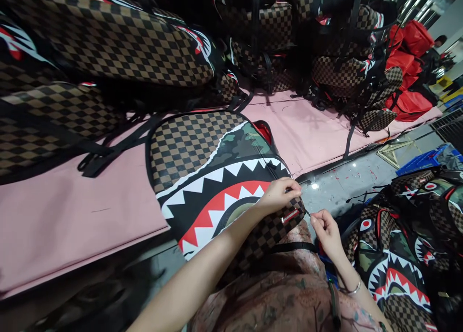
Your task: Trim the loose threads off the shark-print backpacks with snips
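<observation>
A checkered backpack (188, 144) with a camouflage patch and a red, white and black shark-mouth print lies across the table's edge, its lower end toward my body. Over its right side my left hand (280, 194) is closed, thumb and fingers pinched together; what they hold is hidden. Just off the bag's lower right corner, my right hand (327, 233) pinches the end of a thin dark strand that runs to the bag's edge. I cannot tell whether it is a thread or a cord. A small red label (290, 216) sits on the bag between both hands.
The pink-covered table (72, 216) runs from left to far right. Piled checkered backpacks (123, 37) line its back, with red bags (410, 105) farther along. More shark-print backpacks (398, 274) are heaped at my right, near a blue crate (427, 158). Loose straps (108, 151) lie left.
</observation>
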Tool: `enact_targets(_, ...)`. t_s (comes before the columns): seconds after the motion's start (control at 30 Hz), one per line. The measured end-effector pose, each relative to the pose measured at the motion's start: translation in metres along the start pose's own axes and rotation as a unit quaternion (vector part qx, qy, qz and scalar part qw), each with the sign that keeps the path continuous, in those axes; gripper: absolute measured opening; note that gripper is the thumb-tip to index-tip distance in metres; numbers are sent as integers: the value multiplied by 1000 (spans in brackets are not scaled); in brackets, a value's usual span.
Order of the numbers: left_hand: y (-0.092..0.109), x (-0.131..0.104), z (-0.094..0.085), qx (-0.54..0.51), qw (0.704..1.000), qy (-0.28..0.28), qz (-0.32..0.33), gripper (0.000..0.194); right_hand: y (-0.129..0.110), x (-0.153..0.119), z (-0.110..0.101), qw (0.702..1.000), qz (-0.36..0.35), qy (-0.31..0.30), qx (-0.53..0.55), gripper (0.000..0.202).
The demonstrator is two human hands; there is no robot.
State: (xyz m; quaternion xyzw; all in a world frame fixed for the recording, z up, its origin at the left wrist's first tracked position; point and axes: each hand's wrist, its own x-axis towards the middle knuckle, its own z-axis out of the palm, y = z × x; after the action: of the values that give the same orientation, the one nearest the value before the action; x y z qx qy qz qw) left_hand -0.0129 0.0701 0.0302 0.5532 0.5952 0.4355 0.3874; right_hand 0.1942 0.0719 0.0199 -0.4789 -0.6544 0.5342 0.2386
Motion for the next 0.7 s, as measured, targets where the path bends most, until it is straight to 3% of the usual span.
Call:
enact_targets(0.1,-3,-11,-12,51,995,79,-36,22,2,-4,-3,996,31,5,88,30)
enact_targets(0.17,-4,-27,-21,102,990,102,0,26,1,-8,-5,982,67,-39,170,31)
enact_targets(0.27,-5,-54,-28,138,987,54,63,45,1,-15,-4,942,134,-125,282,33)
enact_targets(0.4,-9,-75,-23,171,980,-31,97,36,4,-24,2,889,211,-215,345,34)
enact_targets(0.7,-12,-77,-11,180,976,-17,124,22,0,-33,10,826,285,-287,393,32)
